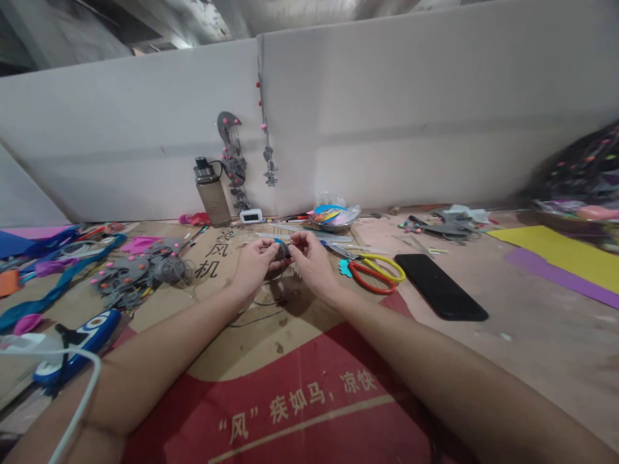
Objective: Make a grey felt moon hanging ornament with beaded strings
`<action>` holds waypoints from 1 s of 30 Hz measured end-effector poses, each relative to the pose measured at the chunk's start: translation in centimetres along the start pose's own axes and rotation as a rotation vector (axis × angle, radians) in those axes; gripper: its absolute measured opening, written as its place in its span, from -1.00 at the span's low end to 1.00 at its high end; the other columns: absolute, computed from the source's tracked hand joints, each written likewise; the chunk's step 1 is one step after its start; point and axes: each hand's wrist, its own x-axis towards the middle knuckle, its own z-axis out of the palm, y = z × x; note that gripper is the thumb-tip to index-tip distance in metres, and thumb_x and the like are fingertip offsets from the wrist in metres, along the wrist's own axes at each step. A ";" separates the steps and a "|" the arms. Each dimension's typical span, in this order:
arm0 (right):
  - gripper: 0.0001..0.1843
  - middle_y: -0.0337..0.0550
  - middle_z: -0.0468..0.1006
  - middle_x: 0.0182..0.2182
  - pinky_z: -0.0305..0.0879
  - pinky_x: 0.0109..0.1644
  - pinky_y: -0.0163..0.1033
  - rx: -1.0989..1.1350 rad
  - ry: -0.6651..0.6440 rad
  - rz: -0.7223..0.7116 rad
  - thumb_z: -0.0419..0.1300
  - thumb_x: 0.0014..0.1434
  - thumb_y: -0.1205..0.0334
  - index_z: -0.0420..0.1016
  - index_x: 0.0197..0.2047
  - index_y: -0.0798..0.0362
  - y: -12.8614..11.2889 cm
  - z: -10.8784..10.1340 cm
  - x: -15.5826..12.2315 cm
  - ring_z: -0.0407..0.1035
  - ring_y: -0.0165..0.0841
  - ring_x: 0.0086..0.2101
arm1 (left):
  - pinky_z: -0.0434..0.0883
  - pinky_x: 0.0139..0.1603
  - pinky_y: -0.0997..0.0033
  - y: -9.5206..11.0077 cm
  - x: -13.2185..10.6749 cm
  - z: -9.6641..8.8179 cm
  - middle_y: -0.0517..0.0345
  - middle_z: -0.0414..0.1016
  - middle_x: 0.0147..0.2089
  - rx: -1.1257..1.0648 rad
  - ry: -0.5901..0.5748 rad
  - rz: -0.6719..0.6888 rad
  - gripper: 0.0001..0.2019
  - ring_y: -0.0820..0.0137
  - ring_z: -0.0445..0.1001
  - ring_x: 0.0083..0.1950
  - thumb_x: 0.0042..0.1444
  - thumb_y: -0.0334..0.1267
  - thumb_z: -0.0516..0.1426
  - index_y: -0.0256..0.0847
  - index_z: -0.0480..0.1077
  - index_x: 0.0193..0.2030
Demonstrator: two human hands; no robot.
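My left hand (257, 263) and my right hand (313, 263) meet above the middle of the cardboard. Between their pinched fingertips is a small dark grey piece (282, 251), perhaps felt; the fingers cover much of it. A thin grey cord (258, 318) lies looped on the cardboard (242, 348) below the hands. Just right of my right hand are scissors (371, 276) with one yellow and one red-orange handle loop, beside a small turquoise cutout (345, 268). Farther left lies a tangled pile of grey pieces (126, 273) with pink and orange beads or pompoms.
A black phone (441, 287) lies at right, near yellow (570, 258) and purple sheets. Behind stand a bottle (213, 196) and a small white display (251, 216). Grey beaded strings (233, 158) hang on the white panel. A white cable (91, 386) crosses by my left forearm.
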 end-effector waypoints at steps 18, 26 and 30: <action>-0.78 -0.24 0.37 -0.34 0.25 -0.16 -0.25 -0.011 -0.237 -0.077 0.12 0.11 0.19 0.35 -0.15 0.02 0.9 -1.0 1.0 0.28 -0.40 -0.32 | 0.54 -0.38 0.51 -0.2 1.0 -1.1 0.14 0.43 -0.44 -0.151 -0.074 -0.241 -0.93 0.59 0.39 -0.51 0.06 -0.39 0.16 -0.34 0.43 -0.40; -0.83 -0.26 0.37 -0.36 0.20 -0.24 -0.30 -0.034 -0.274 -0.047 0.12 0.13 0.16 0.34 -0.21 0.02 0.6 -1.3 0.9 0.26 -0.43 -0.35 | 0.55 -0.36 0.50 -0.7 1.3 -1.6 0.23 0.29 -0.55 -0.186 -0.116 -0.248 -0.89 0.63 0.29 -0.57 0.06 -0.37 0.18 -0.35 0.43 -0.44; -0.83 -0.28 0.35 -0.37 0.19 -0.26 -0.30 -0.014 -0.282 -0.054 0.13 0.12 0.18 0.32 -0.20 0.01 0.8 -1.2 0.9 0.24 -0.44 -0.37 | 0.55 -0.36 0.49 -0.7 1.4 -1.7 0.21 0.31 -0.53 -0.189 -0.113 -0.259 -0.91 0.62 0.31 -0.55 0.05 -0.39 0.17 -0.36 0.43 -0.43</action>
